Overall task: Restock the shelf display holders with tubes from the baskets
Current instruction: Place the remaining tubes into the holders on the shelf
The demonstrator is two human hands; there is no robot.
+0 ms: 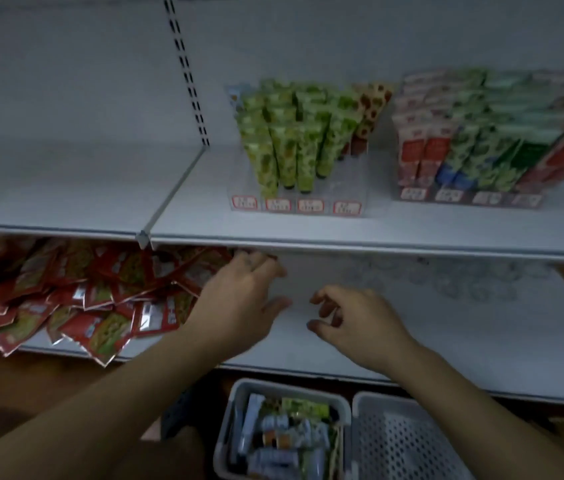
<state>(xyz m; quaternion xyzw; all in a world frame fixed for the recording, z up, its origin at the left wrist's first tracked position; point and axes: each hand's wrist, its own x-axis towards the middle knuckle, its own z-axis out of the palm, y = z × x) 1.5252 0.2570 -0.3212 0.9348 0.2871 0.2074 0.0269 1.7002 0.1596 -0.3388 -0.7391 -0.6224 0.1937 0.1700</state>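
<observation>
White steel upper shelf (343,233), dim light, frame blurring. Red-and-white price tags (310,205) are sitting along the front of the left display holder (350,188); the print is smearing, so no text or brand is readable. Green tubes (287,143) are standing upright in it. The right display holder (467,197) is standing just beside it, carrying red, green and blue tubes, tags equally unreadable.

Left hand (239,296) is reaching over the lower shelf (481,341), fingers straight and apart, tips under the upper shelf's edge. Right hand (353,323) is hovering near it, fingers loosely curled, gripping nothing visible.

Red sachets (83,292) are lying piled at the lower shelf's left. Below, the grey basket (239,393) is holding loose tubes (284,441), with a perforated basket (408,445) touching its right side. Brown floor (31,379) is showing underneath.
</observation>
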